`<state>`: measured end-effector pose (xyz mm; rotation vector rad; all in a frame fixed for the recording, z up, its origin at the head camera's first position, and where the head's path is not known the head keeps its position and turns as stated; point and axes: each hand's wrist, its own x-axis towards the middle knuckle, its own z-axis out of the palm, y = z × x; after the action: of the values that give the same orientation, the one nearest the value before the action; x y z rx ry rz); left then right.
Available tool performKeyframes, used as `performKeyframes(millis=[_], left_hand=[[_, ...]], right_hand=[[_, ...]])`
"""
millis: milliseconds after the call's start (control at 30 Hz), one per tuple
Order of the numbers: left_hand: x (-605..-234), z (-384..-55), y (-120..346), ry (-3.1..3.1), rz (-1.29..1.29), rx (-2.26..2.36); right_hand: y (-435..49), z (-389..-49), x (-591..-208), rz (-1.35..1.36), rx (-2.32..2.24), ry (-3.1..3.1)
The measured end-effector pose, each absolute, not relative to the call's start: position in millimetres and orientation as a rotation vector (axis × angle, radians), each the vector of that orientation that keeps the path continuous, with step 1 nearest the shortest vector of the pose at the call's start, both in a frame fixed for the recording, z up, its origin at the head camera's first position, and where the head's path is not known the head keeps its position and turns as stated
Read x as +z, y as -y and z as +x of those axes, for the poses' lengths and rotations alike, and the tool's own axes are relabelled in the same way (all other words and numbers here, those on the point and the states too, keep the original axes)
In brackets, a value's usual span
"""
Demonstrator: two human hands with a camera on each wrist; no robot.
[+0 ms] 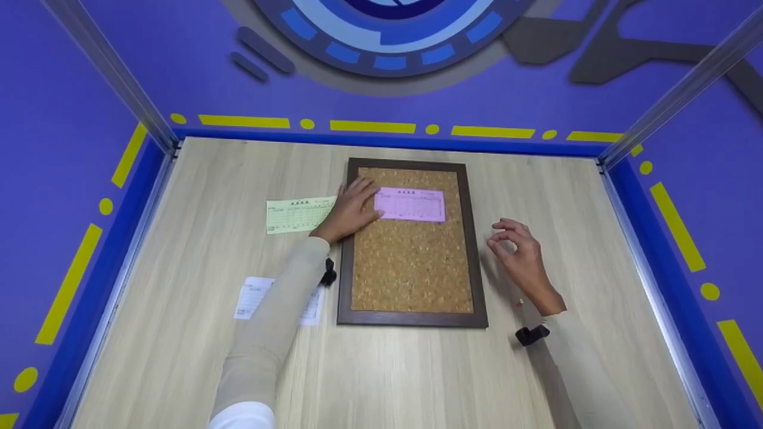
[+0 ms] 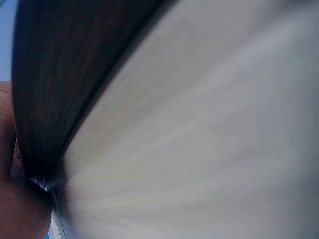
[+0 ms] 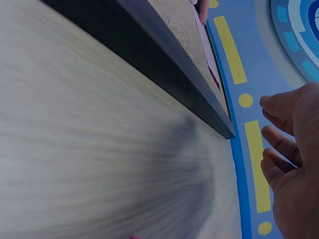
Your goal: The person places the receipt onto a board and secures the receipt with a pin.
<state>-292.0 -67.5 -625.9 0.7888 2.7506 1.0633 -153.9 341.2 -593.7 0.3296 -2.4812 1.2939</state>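
A cork board (image 1: 411,268) in a dark brown frame lies flat on the wooden table, with a pink printed slip (image 1: 414,205) on its upper part. My left hand (image 1: 351,208) reaches over the frame's left side, its thumb and fingertips resting at the slip's left edge. To the right of the board, my right hand (image 1: 524,253) hovers over the table, thumb and index fingertips brought together. I cannot tell whether something small is between them. Close below that hand lies a tiny red and pale object (image 1: 520,302). The left wrist view shows mostly the dark frame (image 2: 75,64).
Left of the board lies a green printed slip (image 1: 295,215), partly behind the left hand. Nearer, a white printed slip (image 1: 253,295) is partly covered by the left sleeve (image 1: 268,316). Blue panels (image 1: 197,65) with yellow marks enclose the table's back and sides.
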Motion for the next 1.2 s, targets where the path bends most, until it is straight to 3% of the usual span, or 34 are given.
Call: performKeyframes(millis=[1200], left_hand=[[-626.9,-291.8,66.8,-2.766,0.808,1.074]], right_hand=[[-319.1,-182.7,-591.1,0.361,1.339,2.527]])
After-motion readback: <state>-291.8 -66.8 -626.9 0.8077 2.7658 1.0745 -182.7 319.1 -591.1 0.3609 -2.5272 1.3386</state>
